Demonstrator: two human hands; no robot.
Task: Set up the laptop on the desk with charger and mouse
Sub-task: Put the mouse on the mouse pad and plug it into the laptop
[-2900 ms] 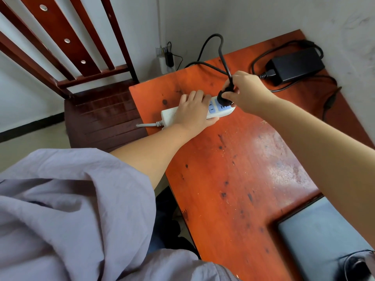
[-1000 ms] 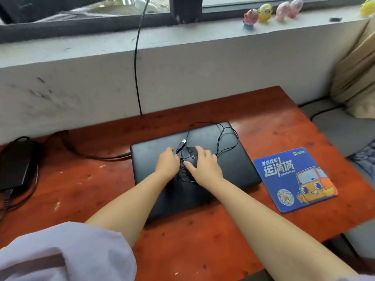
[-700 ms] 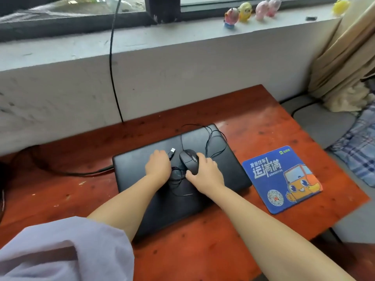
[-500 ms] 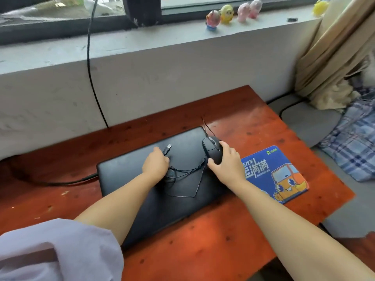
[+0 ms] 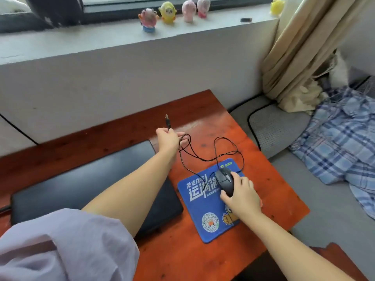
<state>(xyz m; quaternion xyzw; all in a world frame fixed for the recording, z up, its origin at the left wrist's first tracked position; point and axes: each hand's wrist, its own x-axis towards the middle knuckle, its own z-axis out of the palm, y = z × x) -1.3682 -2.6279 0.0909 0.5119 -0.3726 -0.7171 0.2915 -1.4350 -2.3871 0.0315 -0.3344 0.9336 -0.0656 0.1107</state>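
A closed black laptop lies on the red wooden desk, partly under my left forearm. My right hand holds a black wired mouse resting on the blue mouse pad at the laptop's right. My left hand is raised past the laptop's far right corner, pinching the mouse cable just below its USB plug, which points up. The thin black cable loops over the desk between both hands. The charger is out of view.
A grey windowsill with several small toy figures runs behind the desk. A beige curtain hangs at the right. A grey bed with a blue plaid cloth borders the desk's right edge.
My right hand moved the mouse off the laptop lid onto the blue pad. My left hand lifted the USB end of the cable up and rightward. The view swung right.
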